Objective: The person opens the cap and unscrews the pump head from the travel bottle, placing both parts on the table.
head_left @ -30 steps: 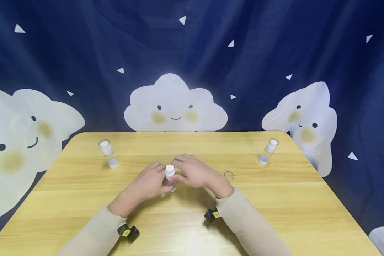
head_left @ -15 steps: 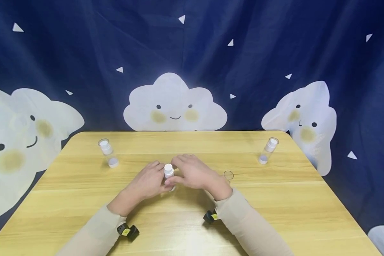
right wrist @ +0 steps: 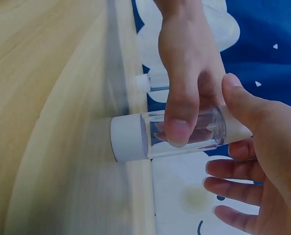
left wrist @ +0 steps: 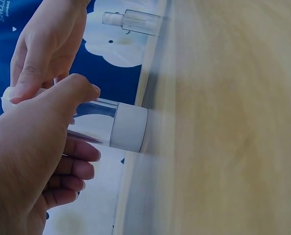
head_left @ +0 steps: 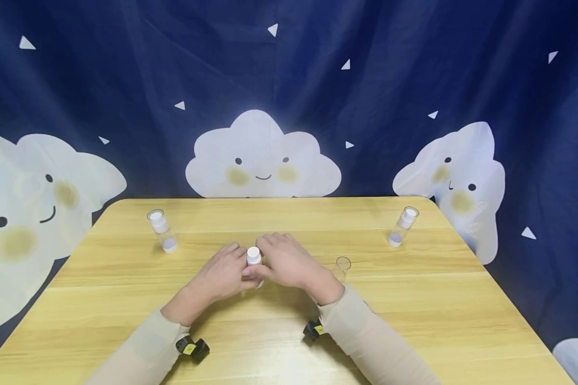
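A clear pump bottle (head_left: 253, 255) with a white top and white base stands upright at the middle of the table. My left hand (head_left: 225, 271) grips its transparent body, the thumb (right wrist: 179, 129) lying across the near side. My right hand (head_left: 289, 261) pinches the white upper part (right wrist: 235, 126) between thumb and forefinger. Its other fingers (right wrist: 233, 188) are loosely bent, away from the bottle. In the left wrist view, the white base (left wrist: 129, 127) meets the tabletop. Beside my right wrist stands a transparent cap (head_left: 343, 263), partly hidden by that wrist.
Two similar bottles stand upright on the wooden table (head_left: 289, 216): the left bottle (head_left: 162, 231) at the back left and the right bottle (head_left: 403, 227) at the back right. Behind the table's far edge hangs a dark blue curtain (head_left: 308, 80) with cloud prints.
My right hand has shifted slightly left, its thumb sweeping leftward across the bottle's upper front. More of the transparent cap shows beside that wrist. My left hand and the bottle have barely moved.
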`<state>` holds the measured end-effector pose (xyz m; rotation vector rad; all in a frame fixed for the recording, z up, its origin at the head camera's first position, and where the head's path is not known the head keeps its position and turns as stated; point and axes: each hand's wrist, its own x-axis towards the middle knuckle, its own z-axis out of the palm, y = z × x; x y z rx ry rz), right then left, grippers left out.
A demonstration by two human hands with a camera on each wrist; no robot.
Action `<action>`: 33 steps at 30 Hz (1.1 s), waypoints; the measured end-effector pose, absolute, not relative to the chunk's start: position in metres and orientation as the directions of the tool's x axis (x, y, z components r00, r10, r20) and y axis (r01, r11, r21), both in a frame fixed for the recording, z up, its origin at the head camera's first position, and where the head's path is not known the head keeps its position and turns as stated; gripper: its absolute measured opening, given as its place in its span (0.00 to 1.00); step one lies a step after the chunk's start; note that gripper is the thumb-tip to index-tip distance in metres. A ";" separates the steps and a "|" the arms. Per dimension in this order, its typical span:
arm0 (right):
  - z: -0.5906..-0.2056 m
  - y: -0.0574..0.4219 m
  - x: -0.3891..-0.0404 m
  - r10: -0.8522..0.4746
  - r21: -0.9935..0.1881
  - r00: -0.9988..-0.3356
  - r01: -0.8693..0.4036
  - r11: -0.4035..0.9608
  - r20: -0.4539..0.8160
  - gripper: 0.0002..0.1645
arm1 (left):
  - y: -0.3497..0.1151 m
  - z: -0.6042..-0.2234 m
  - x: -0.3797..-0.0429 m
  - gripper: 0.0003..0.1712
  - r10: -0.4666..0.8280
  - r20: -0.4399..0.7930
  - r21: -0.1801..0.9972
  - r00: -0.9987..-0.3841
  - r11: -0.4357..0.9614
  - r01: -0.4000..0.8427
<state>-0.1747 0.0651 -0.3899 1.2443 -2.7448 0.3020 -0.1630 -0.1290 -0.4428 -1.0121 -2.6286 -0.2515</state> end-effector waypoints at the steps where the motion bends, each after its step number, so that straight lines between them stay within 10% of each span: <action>1: -0.390 0.065 -0.175 -0.732 -0.129 -0.654 -0.756 0.642 0.189 0.27 | -0.129 -0.442 -0.163 0.20 0.621 0.345 0.055 -0.703 0.735 0.676; 33: -0.383 0.072 -0.178 -0.773 -0.286 -0.618 -0.774 0.565 0.144 0.20 | -0.128 -0.441 -0.161 0.22 0.581 0.304 0.144 -0.755 0.755 0.640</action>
